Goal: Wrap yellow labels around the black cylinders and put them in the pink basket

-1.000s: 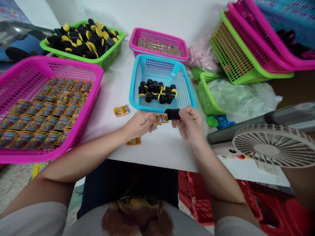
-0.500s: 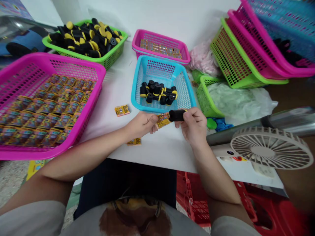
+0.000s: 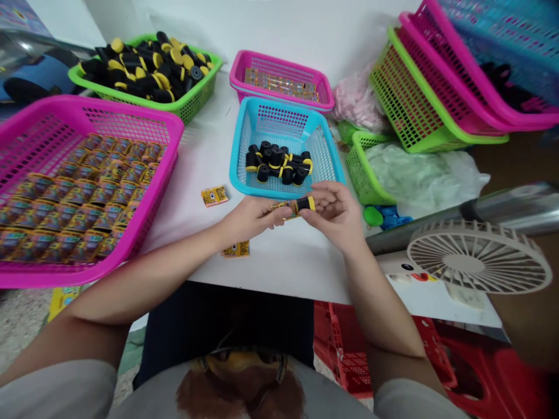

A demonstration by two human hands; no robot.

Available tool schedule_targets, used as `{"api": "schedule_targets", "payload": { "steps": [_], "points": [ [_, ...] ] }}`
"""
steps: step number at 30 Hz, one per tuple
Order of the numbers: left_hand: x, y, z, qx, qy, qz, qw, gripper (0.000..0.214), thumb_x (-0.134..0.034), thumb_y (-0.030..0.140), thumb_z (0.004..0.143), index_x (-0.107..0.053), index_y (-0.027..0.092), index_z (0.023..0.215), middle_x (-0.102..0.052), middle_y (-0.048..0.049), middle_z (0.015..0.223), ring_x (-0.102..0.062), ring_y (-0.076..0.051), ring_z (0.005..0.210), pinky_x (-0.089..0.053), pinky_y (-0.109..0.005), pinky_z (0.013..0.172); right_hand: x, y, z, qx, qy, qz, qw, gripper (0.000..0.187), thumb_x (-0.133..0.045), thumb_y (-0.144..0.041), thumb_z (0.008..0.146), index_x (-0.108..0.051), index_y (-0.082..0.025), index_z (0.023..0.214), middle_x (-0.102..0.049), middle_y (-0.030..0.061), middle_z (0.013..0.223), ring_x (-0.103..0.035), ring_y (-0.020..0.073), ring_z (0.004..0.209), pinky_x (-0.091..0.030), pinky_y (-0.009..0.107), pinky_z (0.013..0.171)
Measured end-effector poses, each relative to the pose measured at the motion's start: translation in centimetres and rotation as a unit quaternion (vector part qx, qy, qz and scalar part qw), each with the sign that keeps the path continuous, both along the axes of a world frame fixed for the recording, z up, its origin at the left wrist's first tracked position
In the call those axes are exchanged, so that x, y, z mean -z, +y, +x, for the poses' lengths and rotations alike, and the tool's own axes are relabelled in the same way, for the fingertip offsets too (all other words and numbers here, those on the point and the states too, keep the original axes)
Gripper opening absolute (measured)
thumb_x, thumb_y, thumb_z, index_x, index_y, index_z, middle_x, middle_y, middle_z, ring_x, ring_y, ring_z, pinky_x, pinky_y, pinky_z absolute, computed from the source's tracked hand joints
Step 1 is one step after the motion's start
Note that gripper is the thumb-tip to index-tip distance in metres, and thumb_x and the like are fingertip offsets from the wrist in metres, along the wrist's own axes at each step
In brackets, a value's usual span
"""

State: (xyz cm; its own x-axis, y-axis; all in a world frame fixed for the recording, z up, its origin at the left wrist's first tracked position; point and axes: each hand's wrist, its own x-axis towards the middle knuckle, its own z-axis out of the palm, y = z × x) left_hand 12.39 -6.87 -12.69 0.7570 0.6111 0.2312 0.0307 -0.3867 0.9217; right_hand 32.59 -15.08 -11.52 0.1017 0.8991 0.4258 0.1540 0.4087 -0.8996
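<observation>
In my left hand [image 3: 253, 221], closed between thumb and fingers, is a printed yellow sleeve [image 3: 292, 208]. A black cylinder with a yellow end [image 3: 305, 203] sits mostly inside it, the yellow end pointing right. My right hand [image 3: 338, 215] is at that end, its thumb against the cylinder and its fingers loosely curled behind the yellow end. One flat printed sleeve [image 3: 214, 196] lies on the white table [image 3: 271, 270] left of my hands; another printed sleeve [image 3: 236, 249] lies near the front edge, partly hidden by my left forearm.
Just beyond my hands stands a blue basket [image 3: 238, 166] with several black cylinders. A pink basket [image 3: 172, 154] at left holds rows of sleeved pieces. Behind are a green basket [image 3: 192, 107] of cylinders and another pink basket [image 3: 325, 96]. A fan [image 3: 465, 262] is at right.
The black cylinder has gone leftward into the printed sleeve, so only a short part and the yellow end show. My right hand has moved left with it, and its fingers have loosened.
</observation>
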Motion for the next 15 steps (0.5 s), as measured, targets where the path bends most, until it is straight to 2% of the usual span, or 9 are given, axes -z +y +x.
{"api": "schedule_targets", "payload": {
  "steps": [3, 6, 8, 10, 15],
  "points": [
    [-0.2, 0.1, 0.0, 0.036, 0.014, -0.079, 0.996, 0.049, -0.067, 0.061, 0.090, -0.072, 0.014, 0.078, -0.073, -0.0049, 0.073, -0.068, -0.014, 0.069, -0.055, -0.024, 0.066, -0.1, -0.2, 0.6, -0.036, -0.028, -0.019, 0.999, 0.039, -0.092, -0.037, 0.075, -0.072, -0.027, 0.108, -0.077, -0.0005, 0.090, -0.074, 0.0141, 0.083, -0.064, 0.029, 0.077],
    [-0.3, 0.2, -0.2, 0.073, 0.035, -0.090, 0.993, 0.038, -0.075, 0.052, 0.085, -0.075, 0.014, 0.087, -0.069, -0.0014, 0.072, -0.060, -0.011, 0.062, -0.045, -0.021, 0.056, -0.2, -0.4, 0.9, -0.072, -0.051, -0.014, 0.996, 0.037, -0.094, -0.031, 0.073, -0.077, -0.025, 0.104, -0.075, 0.0024, 0.103, -0.075, 0.0134, 0.088, -0.065, 0.028, 0.079],
    [-0.5, 0.3, -0.3, 0.096, 0.049, -0.059, 0.992, 0.035, -0.075, 0.048, 0.084, -0.077, 0.014, 0.093, -0.066, 0.0010, 0.070, -0.054, -0.009, 0.058, -0.039, -0.020, 0.052, -0.2, -0.4, 0.8, -0.088, -0.064, -0.011, 0.994, 0.037, -0.095, -0.031, 0.070, -0.078, -0.024, 0.103, -0.072, 0.0036, 0.109, -0.075, 0.0125, 0.087, -0.066, 0.027, 0.077],
    [-0.7, 0.1, -0.5, 0.095, 0.055, -0.014, 0.994, 0.032, -0.073, 0.045, 0.086, -0.078, 0.014, 0.093, -0.065, 0.0025, 0.068, -0.051, -0.008, 0.057, -0.037, -0.020, 0.052, 0.0, -0.4, 0.3, -0.080, -0.053, -0.024, 0.995, 0.039, -0.096, -0.036, 0.068, -0.079, -0.023, 0.100, -0.072, 0.0029, 0.102, -0.074, 0.0118, 0.080, -0.066, 0.027, 0.072],
    [-0.5, -0.5, -0.4, 0.005, 0.007, 0.139, 0.990, 0.025, -0.072, 0.040, 0.088, -0.080, 0.018, 0.095, -0.072, 0.0019, 0.073, -0.057, -0.010, 0.062, -0.041, -0.020, 0.059, 0.5, -0.4, -1.1, 0.011, -0.004, -0.120, 0.993, 0.045, -0.096, -0.051, 0.062, -0.073, -0.019, 0.084, -0.070, -0.0029, 0.066, -0.063, 0.0100, 0.050, -0.057, 0.024, 0.048]
  ]
}}
